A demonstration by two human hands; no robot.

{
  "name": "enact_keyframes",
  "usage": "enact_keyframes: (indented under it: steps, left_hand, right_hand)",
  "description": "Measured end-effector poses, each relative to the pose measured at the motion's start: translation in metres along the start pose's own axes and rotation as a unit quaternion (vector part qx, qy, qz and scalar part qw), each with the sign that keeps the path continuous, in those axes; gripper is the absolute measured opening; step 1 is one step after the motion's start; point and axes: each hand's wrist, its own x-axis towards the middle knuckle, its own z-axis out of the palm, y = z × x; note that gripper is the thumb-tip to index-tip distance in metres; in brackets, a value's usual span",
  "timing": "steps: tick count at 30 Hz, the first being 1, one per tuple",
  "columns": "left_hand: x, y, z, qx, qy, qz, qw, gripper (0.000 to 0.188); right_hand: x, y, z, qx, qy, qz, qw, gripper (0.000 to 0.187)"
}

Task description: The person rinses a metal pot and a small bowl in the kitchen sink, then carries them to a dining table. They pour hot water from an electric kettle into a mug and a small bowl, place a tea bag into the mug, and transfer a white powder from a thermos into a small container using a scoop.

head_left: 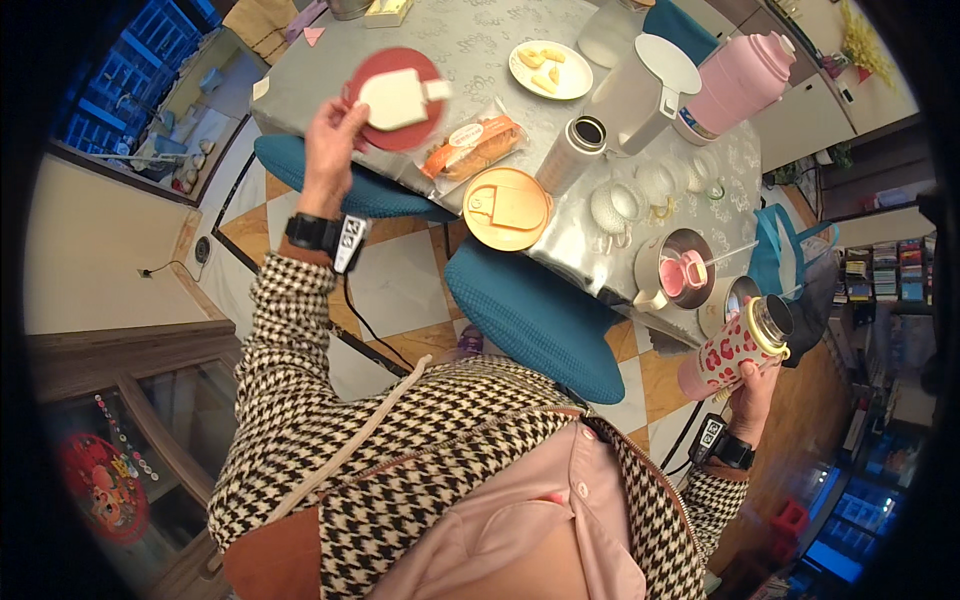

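Note:
My left hand (335,140) holds up a flat round red piece (437,72) by its left edge, over the table's left side. It looks like a lid and has a cream paddle-shaped part (397,101) on its face. My right hand (755,388) is wrapped round a pink insulated bottle (718,362) with red spots. That bottle's metal mouth is uncovered, and it tilts slightly to the right beyond the table's near right edge. Nearest to it are a metal bowl (692,250) with a pink piece (683,275) inside and a metal cup (740,292).
On the grey-covered table (480,40) stand an orange round lid (507,232), bagged bread (472,148), a plate (520,82) with food pieces, a steel tumbler (568,160), a white pitcher (628,105), a pink thermos (735,85) and several glass cups (615,208). Blue chairs (535,325) line the near edge.

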Motion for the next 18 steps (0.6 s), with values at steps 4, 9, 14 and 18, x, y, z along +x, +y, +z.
enact_keyframes:
  steps: [4, 9, 14, 18]
  left_hand:
    - [0.046, -0.01, 0.016, 0.424, 0.009, 0.221, 0.878, 0.02]
    - [0.072, -0.047, 0.054, 0.631, -0.056, 0.312, 0.708, 0.017]
    - [0.095, -0.082, 0.05, 0.715, -0.128, 0.253, 0.639, 0.02]
    - [0.097, -0.095, 0.034, 0.758, -0.222, 0.136, 0.598, 0.023]
  right_hand:
    - [0.007, 0.017, -0.005, 0.005, 0.013, -0.001, 1.0, 0.086]
    - [0.006, 0.033, -0.018, -0.003, 0.035, -0.001, 0.999, 0.086]
    - [-0.008, 0.033, -0.022, -0.011, 0.076, 0.004, 0.997, 0.084]
    - [-0.013, 0.027, -0.015, -0.012, 0.069, -0.005, 0.998, 0.086]
